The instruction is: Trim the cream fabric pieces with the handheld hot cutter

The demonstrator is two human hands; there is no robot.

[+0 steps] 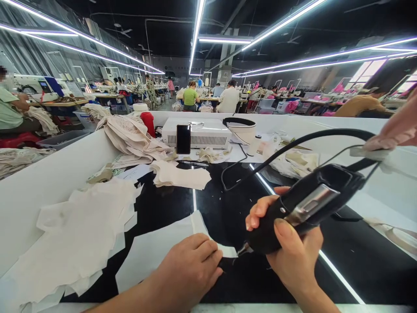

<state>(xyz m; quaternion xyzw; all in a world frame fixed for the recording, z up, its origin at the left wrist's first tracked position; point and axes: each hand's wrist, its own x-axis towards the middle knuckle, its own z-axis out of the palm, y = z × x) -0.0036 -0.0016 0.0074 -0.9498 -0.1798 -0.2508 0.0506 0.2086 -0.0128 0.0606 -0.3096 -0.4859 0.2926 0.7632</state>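
My right hand (289, 243) grips a black corded cutting tool (306, 204) with a metal plate on its side. Its tip touches the edge of a white fabric piece (156, 248) lying on the black glossy table (228, 208). My left hand (192, 269) rests with curled fingers on that fabric piece, pressing it down just left of the tool's tip. The tool's black cord (293, 145) arcs up to the right and loops back over the table.
A stack of cut white fabric pieces (78, 234) lies at the left, and more fabric (179, 174) lies behind. A white box machine (198, 132), a phone (183, 139), a red bottle (149, 122) and a white bowl (241, 128) stand at the back. Another person's hand (397, 126) shows at the right edge. Workers sit beyond.
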